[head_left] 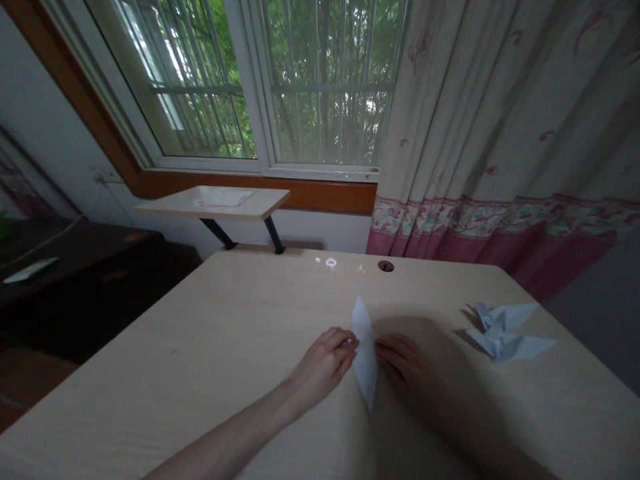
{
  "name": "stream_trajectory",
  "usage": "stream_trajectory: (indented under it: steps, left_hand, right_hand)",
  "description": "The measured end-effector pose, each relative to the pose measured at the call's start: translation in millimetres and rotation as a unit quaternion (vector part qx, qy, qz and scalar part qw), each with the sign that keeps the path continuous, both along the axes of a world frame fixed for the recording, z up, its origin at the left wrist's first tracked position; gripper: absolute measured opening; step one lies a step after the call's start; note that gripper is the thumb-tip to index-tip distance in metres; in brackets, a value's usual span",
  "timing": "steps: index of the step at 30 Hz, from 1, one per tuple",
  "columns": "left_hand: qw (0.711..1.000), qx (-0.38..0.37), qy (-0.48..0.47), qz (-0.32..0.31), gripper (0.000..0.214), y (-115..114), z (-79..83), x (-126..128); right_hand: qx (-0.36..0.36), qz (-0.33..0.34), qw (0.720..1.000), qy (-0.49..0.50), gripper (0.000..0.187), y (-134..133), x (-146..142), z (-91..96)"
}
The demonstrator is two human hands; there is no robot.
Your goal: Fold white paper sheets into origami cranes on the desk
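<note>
A narrow, pointed piece of folded white paper [365, 353] lies on the light wooden desk [225, 347], its tips pointing away from me and toward me. My left hand [327, 363] rests on the desk with its fingertips pressing the paper's left edge. My right hand [405, 363] lies in shadow on the other side, fingertips pressed on the paper's right edge. Both hands have their fingers held together on the paper.
Two finished white paper cranes [505, 330] sit at the right of the desk. A cable hole [385, 266] is near the far edge. A small raised shelf [215, 203] stands at the back left, under the window. A curtain [500, 133] hangs at the right, and a dark cabinet [75, 267] stands to the left.
</note>
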State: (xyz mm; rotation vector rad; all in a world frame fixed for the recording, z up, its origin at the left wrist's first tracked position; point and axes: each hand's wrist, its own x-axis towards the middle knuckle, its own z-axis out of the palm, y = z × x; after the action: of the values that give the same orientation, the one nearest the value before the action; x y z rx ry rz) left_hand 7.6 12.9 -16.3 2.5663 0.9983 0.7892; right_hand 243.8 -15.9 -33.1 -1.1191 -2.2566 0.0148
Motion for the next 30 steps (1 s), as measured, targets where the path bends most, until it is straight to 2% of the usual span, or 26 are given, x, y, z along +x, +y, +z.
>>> stream_trajectory:
  steps: [10, 16, 23, 30]
  left_hand:
    - [1.000, -0.017, -0.022, -0.010, 0.020, 1, -2.4, 0]
    - [0.999, -0.035, -0.021, -0.011, 0.026, 2, -1.5, -2]
    - [0.998, -0.046, -0.019, -0.027, 0.036, 4, 4.2, -5]
    - [0.997, -0.063, -0.022, -0.045, 0.033, 5, 7.8, -8]
  right_hand:
    - [-0.011, -0.002, 1.000, 0.010, 0.021, -3, -6, 5.7]
    - [-0.011, -0.001, 1.000, -0.004, 0.020, -1, -4, 5.0]
    - [-0.037, 0.025, 0.999, 0.006, 0.013, -5, -5, 20.7]
    - [-0.053, 0.059, 0.997, 0.010, 0.012, -7, -6, 22.0]
